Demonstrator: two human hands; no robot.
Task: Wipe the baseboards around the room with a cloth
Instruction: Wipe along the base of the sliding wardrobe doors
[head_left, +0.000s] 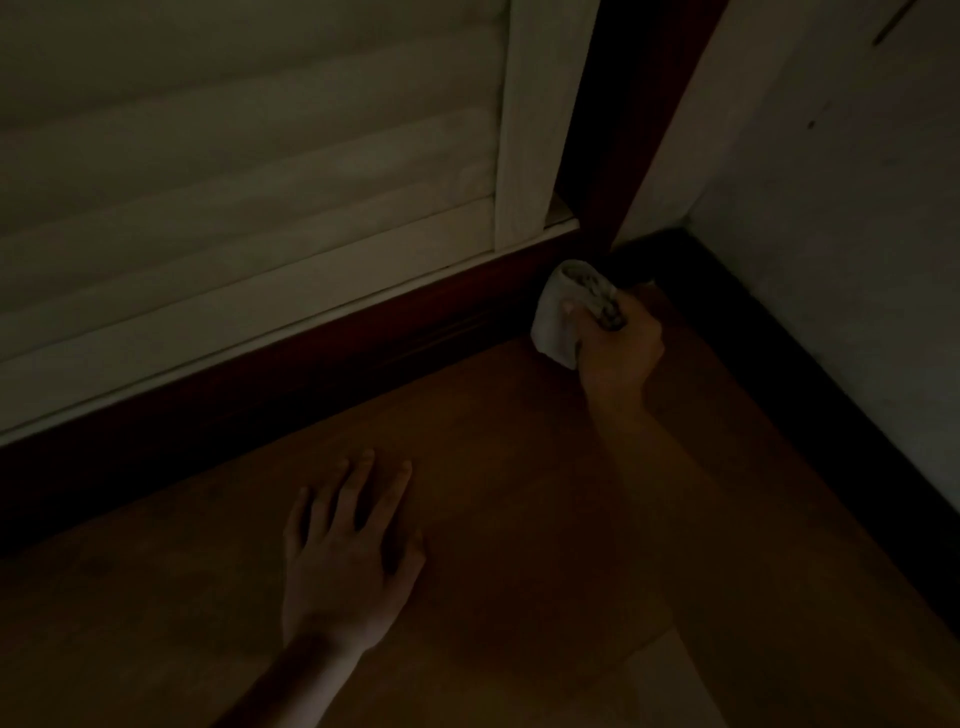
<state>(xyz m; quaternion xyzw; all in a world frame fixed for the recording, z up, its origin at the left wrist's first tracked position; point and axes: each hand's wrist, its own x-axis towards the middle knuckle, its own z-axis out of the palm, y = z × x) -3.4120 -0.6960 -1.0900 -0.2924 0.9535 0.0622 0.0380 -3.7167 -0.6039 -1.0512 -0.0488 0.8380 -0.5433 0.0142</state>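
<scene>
The room is very dark. The right hand (618, 345) is stretched out to the far corner of the room, and its grip is clamped on a light cloth (556, 325): the fingers are curled round it and the cloth is bunched in the fist. A part of the cloth with a speckled pattern sticks out at the top of the fist, and a plain pale part hangs on the left side of the hand. The cloth lies against the right end of the dark red baseboard (363, 358), just where it meets a dark red upright frame (623, 130). This baseboard runs along the foot of a white louvred door (260, 156), from the left edge of the view to the corner.

A black baseboard (831, 395) runs along the foot of the pale wall (857, 182) on the right, from the corner towards the near side. The hand with the cloth is near to its far end, but whether it touches it I cannot tell.

The left hand (348, 551) rests flat on the brown wooden floor (519, 467), near and to the left, well apart from the cloth. Its fingers are straight and spread, pointing to the red baseboard, and it holds nothing
</scene>
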